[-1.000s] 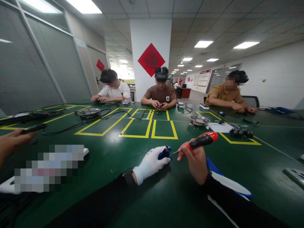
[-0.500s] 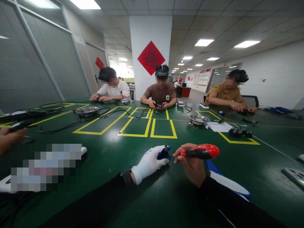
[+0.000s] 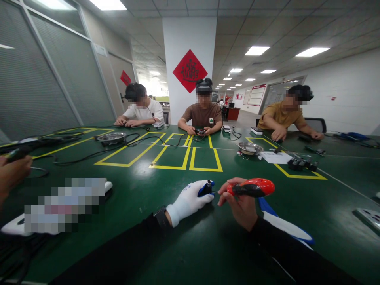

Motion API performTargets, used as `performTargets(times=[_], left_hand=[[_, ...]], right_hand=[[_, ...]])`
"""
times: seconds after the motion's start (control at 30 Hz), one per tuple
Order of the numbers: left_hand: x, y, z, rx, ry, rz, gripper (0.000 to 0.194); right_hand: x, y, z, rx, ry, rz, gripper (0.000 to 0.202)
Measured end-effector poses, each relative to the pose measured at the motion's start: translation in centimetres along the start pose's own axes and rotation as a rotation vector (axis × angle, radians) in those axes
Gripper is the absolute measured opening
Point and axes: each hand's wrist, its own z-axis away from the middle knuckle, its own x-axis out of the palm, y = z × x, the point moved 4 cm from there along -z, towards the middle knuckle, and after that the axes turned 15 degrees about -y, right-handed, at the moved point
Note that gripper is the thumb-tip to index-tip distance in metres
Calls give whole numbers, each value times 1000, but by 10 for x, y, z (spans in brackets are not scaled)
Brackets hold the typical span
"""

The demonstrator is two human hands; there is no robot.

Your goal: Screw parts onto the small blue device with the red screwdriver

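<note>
My left hand (image 3: 191, 199), in a white and blue glove, is closed around a small black part (image 3: 208, 187) with a metal tip pointing up. Bare, my right hand (image 3: 241, 204) holds a red and black screwdriver (image 3: 255, 187) between thumb and fingers. The screwdriver lies nearly level, its thin shaft reaching left to the side of the black part. Whether its tip sits in a screw is too small to tell. Beside my right wrist, a blue and white glove (image 3: 286, 226) lies on the green table (image 3: 190, 253).
Across the table, three people work with small parts. Metal bowls (image 3: 250, 148) (image 3: 111, 137), a white paper (image 3: 276, 157) and black parts (image 3: 303, 164) lie further back. A white power strip (image 3: 108, 187) is at left, near another person's hand (image 3: 13, 174).
The view has shifted slightly. My hands keep the same hold on the part and screwdriver. At the far right, a person's hand has moved left across the table.
</note>
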Motion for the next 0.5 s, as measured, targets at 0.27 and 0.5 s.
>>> performTargets(times=[0.27,0.5], left_hand=[[-3,2,1,-28,-1,-23,38],[-6,10,2,-3,-19,-7,36]], right_hand=[[1,5,-7,112,22,-263,25],[0,1,-5,160,37,-193,22]])
